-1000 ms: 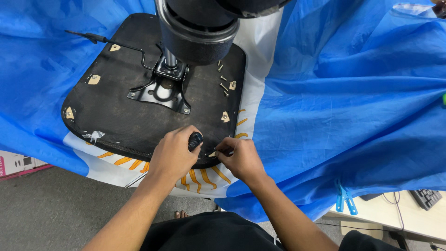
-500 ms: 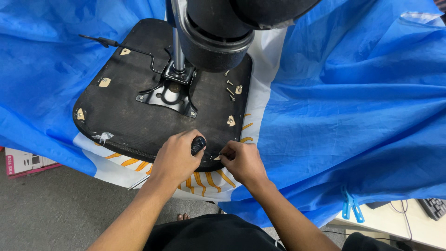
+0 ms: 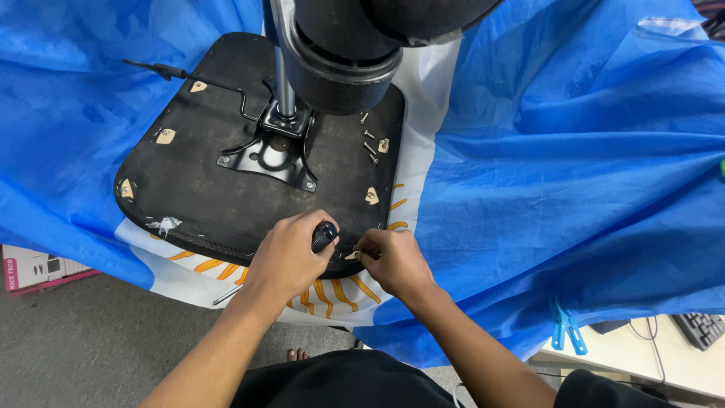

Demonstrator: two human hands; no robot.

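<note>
I'm looking down at a work surface draped in a blue plastic sheet (image 3: 574,166) with a white cloth panel bearing orange stripes (image 3: 340,291) under it. Grey floor (image 3: 83,347) shows at lower left, with a small box (image 3: 34,266) on it, and a white desk corner with a keyboard (image 3: 698,329) sits at lower right; a blue clip (image 3: 565,326) pinches the sheet's edge there.

On the sheet lies an upturned chair seat (image 3: 204,189), its black underside facing me, with the metal mounting plate (image 3: 272,155) bolted near the middle and the black gas-lift column (image 3: 343,53) rising toward the camera. A lever rod (image 3: 196,79) sticks out to the left. A few loose screws (image 3: 369,143) lie on the seat just right of the plate.

My left hand (image 3: 287,257) is closed around a black-handled screwdriver (image 3: 323,236) at the seat's near edge. My right hand (image 3: 396,261) sits just beside it, fingers pinched narrow on something small at that edge; I can't tell exactly what it is.
</note>
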